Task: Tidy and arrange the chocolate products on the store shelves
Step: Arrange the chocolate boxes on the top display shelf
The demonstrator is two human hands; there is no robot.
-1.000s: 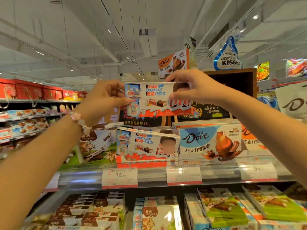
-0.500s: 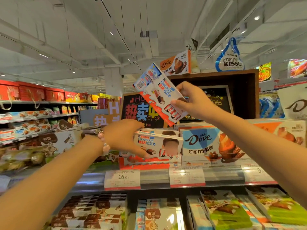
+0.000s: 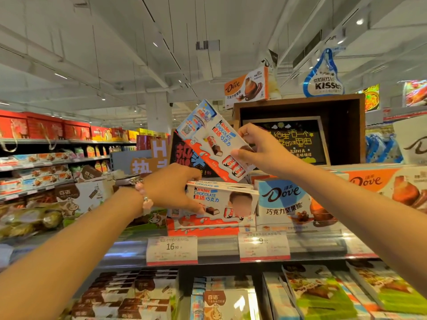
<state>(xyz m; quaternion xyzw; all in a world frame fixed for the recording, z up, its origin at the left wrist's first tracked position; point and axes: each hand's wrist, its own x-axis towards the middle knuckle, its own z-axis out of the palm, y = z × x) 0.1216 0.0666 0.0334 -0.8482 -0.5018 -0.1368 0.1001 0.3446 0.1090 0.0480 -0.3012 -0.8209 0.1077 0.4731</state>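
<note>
Left side: rows of red gift boxes on a distant upper shelf, snack packs on the shelves below them. Nearer, brown-and-white boxes with a cow cartoon stand at the left end of the top shelf. Left hand, pink bead bracelet at the wrist, reaches onto the shelf stack of Kinder Chocolate boxes; fingers curl over the top of the stack's left end, thumb against its front face, gripping it. The stack sits on the top shelf just left of the blue Dove box, touching or nearly touching it. Below, on the shelf edge, a price tag reading 16.90 and a second tag to its right. Centre, above the stack: one loose Kinder Chocolate box, tilted with its left end up, lifted off the shelf. Right hand pinches its lower right end, thumb on the front, fingers behind. Behind: a dark wooden display crate holding a chalkboard sign, an orange Dove box and a Hershey's Kisses sign on top. Far right: an orange Dove carton. Lower shelf: brown boxes at left, green-and-white boxes at right.
</note>
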